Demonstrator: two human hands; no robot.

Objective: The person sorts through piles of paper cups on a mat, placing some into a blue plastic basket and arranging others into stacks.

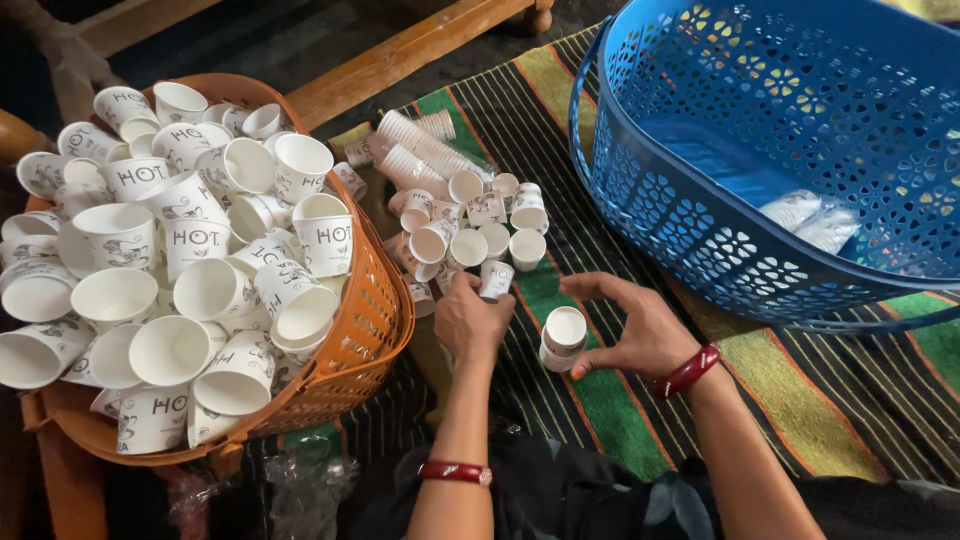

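Cups: the right hand has its fingers curled around a short stack; the left hand pinches one cup.

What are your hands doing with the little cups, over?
Left hand gripping one small cup. Right hand holding short cup stack. Loose cups just ahead on the mat.

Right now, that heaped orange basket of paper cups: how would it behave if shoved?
Orange basket: probably light, since it holds only thin paper cups. They are heaped loosely above the rim, so some would likely tumble off. Fallen ones could roll.
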